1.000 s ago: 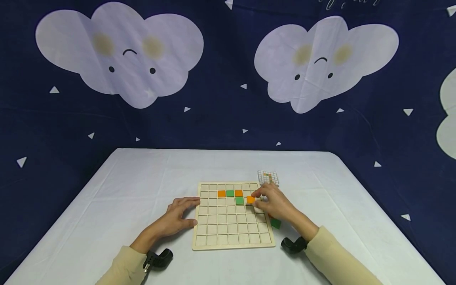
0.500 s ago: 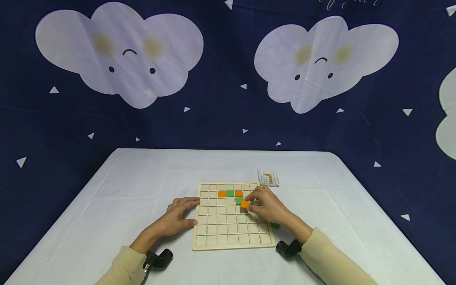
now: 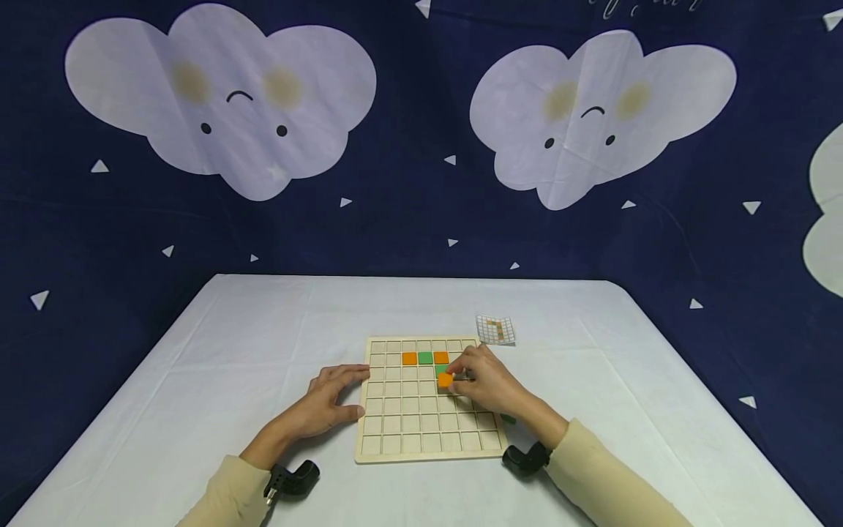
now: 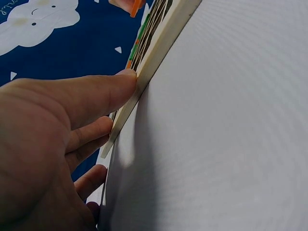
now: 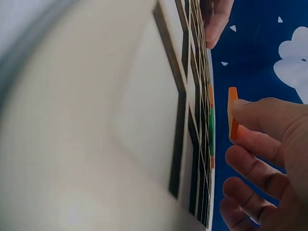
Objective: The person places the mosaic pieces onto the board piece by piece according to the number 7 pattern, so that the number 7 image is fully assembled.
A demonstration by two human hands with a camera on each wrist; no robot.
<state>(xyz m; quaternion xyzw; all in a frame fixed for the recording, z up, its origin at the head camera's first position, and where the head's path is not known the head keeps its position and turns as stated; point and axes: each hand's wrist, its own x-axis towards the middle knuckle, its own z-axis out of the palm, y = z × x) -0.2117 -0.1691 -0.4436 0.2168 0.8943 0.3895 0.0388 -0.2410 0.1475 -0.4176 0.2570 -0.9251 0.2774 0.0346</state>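
Hanging behind everything, a dark blue backdrop carries big white clouds and small triangles. Before it spreads the white surface, and on that lies a pale square board divided into a grid of cells. The left hand rests along the board's left edge, its grip spread, thumb and fingertips touching the rim. The right hand is over the board's right half, its grip pinching an orange tile raised above the cells. A black device sits at each wrist. Just beyond the board's far right corner lies a small gridded card. In one row of the board are two orange tiles with a green tile between them; a second green tile shows partly, just nearer than the right-hand orange one. Another green piece, mostly hidden by the right arm, lies beside the board's right edge.
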